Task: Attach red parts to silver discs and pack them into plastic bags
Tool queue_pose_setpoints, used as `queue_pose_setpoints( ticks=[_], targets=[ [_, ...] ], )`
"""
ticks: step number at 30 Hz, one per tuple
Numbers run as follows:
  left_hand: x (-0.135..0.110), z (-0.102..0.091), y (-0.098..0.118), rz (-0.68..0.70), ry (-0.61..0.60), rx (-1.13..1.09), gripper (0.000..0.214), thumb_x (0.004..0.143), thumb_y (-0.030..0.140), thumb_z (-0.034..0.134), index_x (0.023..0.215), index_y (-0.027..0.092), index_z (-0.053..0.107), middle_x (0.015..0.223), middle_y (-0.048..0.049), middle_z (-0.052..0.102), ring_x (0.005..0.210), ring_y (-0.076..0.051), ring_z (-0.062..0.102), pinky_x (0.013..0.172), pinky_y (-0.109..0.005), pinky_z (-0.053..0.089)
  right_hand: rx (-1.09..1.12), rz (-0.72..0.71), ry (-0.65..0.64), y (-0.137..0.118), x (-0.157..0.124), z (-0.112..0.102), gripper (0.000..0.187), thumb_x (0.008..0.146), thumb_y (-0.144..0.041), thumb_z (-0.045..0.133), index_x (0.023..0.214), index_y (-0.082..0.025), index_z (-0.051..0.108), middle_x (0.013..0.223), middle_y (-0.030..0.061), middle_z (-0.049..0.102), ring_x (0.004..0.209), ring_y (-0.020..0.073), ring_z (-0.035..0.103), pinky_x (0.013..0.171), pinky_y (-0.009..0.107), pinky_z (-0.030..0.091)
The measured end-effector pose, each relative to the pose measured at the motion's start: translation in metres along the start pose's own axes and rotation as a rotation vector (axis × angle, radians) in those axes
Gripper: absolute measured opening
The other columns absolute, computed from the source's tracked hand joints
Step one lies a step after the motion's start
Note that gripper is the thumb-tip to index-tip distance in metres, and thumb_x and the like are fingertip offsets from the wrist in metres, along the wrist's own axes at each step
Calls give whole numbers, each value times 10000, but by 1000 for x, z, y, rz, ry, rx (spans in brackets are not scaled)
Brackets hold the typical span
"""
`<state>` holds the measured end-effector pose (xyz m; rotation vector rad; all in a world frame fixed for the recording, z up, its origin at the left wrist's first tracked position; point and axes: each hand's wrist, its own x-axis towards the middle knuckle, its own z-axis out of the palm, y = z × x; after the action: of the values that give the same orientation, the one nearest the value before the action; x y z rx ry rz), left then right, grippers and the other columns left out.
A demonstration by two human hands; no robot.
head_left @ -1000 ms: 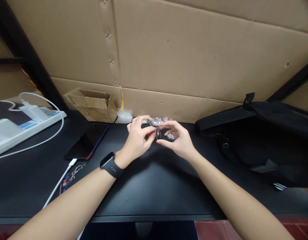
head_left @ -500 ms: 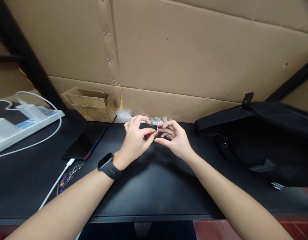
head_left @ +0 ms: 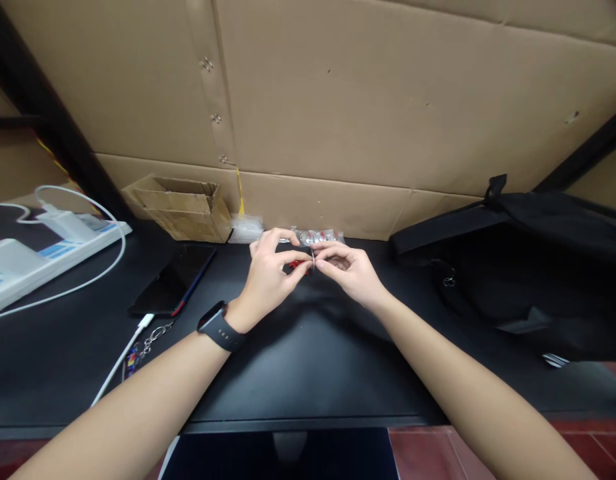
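Over the middle of the black desk, both hands meet at a thin, pale round piece (head_left: 314, 259), seen nearly edge-on. My left hand (head_left: 274, 265) pinches its left side between thumb and index finger; a dark watch is on that wrist. From the right, my right hand (head_left: 352, 272) closes thumb and fingers on the same piece. Something small and red (head_left: 297, 267) shows behind the left fingertips, mostly hidden. Beyond the hands lies a row of small clear packets (head_left: 322, 237) with round silvery and red contents.
An open cardboard box (head_left: 193, 212) and a clear plastic bag (head_left: 247, 230) stand against the cardboard wall. At left are a phone (head_left: 175, 280) on a white cable, a keychain (head_left: 151, 340) and a power strip (head_left: 53, 257). A black backpack (head_left: 538, 267) fills the right side.
My right thumb and fingers have closed in from the right onto the thin round piece. My left hand keeps its pinch. The view has shifted slightly.
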<state>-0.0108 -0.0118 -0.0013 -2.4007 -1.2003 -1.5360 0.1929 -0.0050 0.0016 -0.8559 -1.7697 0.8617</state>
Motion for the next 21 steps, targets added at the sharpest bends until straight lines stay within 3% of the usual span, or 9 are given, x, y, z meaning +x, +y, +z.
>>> queue_pose_setpoints(
  ticks=[5, 9, 14, 17, 21],
  targets=[
    [0, 1, 1, 9, -23, -25, 104, 902, 291, 692, 866, 249, 780, 1045, -36, 640, 1076, -215, 604, 967, -390, 413, -388, -184, 11, -12, 0, -5, 79, 920, -274, 668, 904, -226, 728, 1299, 79, 641, 1262, 265, 574, 1106, 465, 411],
    [1, -1, 4, -58, -40, -61, 202, 975, 288, 560, 1071, 231, 729, 1107, -48, 630, 1101, -207, 596, 990, -384, 416, -633, -249, -44, -16, -1, -9, 87, 941, -233, 617, 889, -218, 686, 1373, 99, 565, 1315, 290, 485, 1142, 523, 340],
    [-4, 4, 0, -24, -278, 56, 250, 911, 444, 644, 1085, 290, 735, 1287, -56, 603, 1261, -293, 480, 1025, -459, 365, -728, -257, -136, -14, -4, -11, 82, 965, -234, 570, 940, -224, 647, 1444, 101, 491, 1372, 294, 397, 1151, 527, 328],
    [-8, 10, -5, -21, -423, 94, 261, 925, 494, 615, 1069, 316, 742, 1256, -47, 623, 1224, -299, 474, 965, -459, 379, -770, -255, -155, -12, -4, -12, 89, 975, -234, 549, 963, -225, 637, 1475, 98, 464, 1379, 297, 375, 1148, 541, 322],
    [-6, 10, -13, -86, -443, 105, 313, 968, 508, 540, 1179, 330, 688, 1216, -40, 640, 1167, -280, 498, 939, -450, 383, -827, -236, -222, -12, -4, -19, 66, 939, -226, 591, 923, -215, 654, 1481, 105, 459, 1385, 323, 360, 1112, 574, 344]
  ],
)
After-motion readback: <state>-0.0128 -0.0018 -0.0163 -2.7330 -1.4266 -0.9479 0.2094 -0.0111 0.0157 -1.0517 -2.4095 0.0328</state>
